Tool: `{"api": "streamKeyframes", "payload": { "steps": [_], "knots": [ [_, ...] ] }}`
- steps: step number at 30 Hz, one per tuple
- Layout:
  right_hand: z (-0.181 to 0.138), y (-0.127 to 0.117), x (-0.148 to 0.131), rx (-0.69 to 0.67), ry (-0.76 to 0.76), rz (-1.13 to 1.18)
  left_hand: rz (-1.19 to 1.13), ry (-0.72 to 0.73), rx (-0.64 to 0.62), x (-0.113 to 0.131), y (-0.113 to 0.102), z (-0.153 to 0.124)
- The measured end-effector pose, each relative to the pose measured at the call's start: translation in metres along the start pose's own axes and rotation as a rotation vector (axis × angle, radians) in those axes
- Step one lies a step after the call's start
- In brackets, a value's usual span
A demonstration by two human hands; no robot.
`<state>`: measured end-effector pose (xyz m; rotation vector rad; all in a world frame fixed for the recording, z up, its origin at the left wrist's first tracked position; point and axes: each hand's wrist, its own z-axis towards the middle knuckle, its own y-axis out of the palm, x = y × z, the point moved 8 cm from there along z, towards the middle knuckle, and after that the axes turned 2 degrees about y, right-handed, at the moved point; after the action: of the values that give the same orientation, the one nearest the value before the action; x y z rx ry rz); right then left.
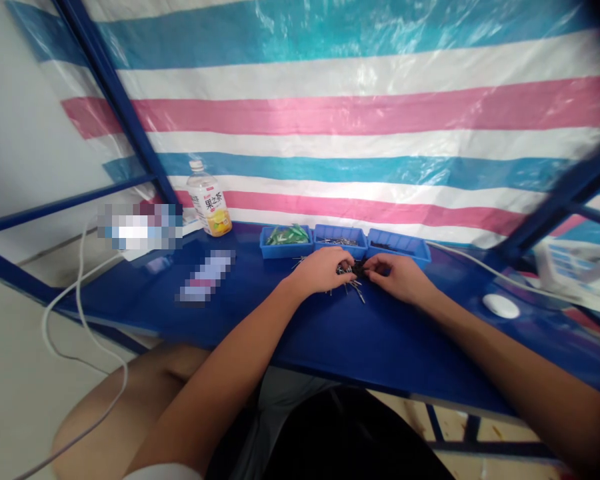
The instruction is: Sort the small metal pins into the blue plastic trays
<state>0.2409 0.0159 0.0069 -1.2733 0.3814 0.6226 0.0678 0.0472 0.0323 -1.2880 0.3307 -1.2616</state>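
Fingering loose thin pieces [357,291] now, my left hand [325,270] curled just apart from my right hand [400,275], grips unclear, delicate pinching seemingly called for!

We see a blue, white and pink striped plastic sheet [330,113] behind the blue table [380,347], with a blue metal post [115,100] at the left. A capped, yellow-labelled drink bottle [210,207] stands upright near the sheet; before it lies a blurred-out flat item [205,277]. We find white cables [125,373] looping below the table's left end and a white rounded object [501,306] at the right.
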Motion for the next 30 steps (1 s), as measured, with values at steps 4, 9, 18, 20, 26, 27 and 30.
{"api": "streamKeyframes", "payload": {
  "steps": [4, 9, 18, 20, 26, 27, 30],
  "knots": [
    [-0.002, -0.007, -0.008, 0.087, -0.053, 0.068, -0.138, -0.031, 0.056, 0.0, -0.001, 0.001],
    [-0.008, -0.007, -0.024, 0.108, -0.109, 0.187, -0.301, -0.026, 0.1, 0.005, -0.004, 0.002],
    [-0.014, -0.017, -0.045, 0.182, -0.316, 0.131, -0.438, -0.118, 0.218, -0.005, -0.012, 0.003],
    [-0.015, -0.017, -0.046, 0.19, -0.332, 0.116, -0.475, -0.118, 0.252, -0.008, -0.013, 0.003],
    [-0.022, -0.013, -0.061, 0.171, -0.419, 0.068, -0.593, -0.156, 0.32, -0.023, -0.011, 0.003],
    [-0.023, -0.012, -0.064, 0.169, -0.43, 0.062, -0.61, -0.174, 0.328, -0.026, -0.01, 0.003],
    [-0.023, -0.016, -0.067, 0.198, -0.418, 0.047, -0.635, -0.235, 0.359, -0.033, -0.01, 0.002]
  ]
}}
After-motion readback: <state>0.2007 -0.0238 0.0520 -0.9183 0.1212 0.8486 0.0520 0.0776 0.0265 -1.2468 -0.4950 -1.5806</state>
